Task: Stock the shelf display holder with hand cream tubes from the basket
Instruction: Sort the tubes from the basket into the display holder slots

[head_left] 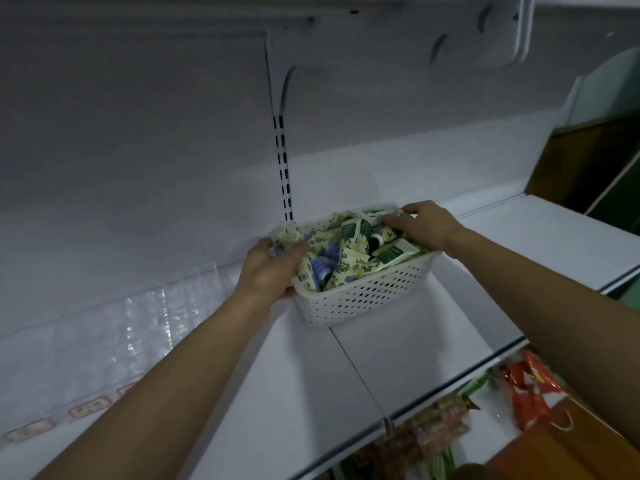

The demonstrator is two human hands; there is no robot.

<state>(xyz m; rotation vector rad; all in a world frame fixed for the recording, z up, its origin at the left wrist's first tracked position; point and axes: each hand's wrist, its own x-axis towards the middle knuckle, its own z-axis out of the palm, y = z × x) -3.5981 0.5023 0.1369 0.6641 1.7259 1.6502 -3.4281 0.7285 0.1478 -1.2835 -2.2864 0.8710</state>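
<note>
Gripping: both hands are holding the basket [363,299] at opposite ends, on the white shelf [398,358].
Left hand [268,271]: is clasping the basket's left end, thumb lying over the rim onto the tubes, fingers wrapping under the side wall.
Right hand [424,225]: is grasping the far right corner of the basket rim, fingers curling over the edge and touching the tubes there.
Basket: white perforated plastic, rectangular, sitting at an angle to the shelf edge; whether it is resting fully on the shelf or being lifted off it, cannot tell.
Hand cream tubes [349,261]: are lying piled inside the basket, jumbled, pale yellow with floral print; some are showing green panels, some blue caps, one a dark cap.
Display holder [149,323]: clear plastic, sitting on the shelf to the left of the basket, against the back panel; its compartments are too blurry to tell apart.
Labels [88,408]: small pinkish tags are lining the holder's front edge at lower left.
Back panel [138,150]: white, with a slotted upright strip [284,168] running down behind the basket.
Lower shelf goods [530,393]: red and orange packets are showing below the shelf edge at lower right, blurred.
</note>
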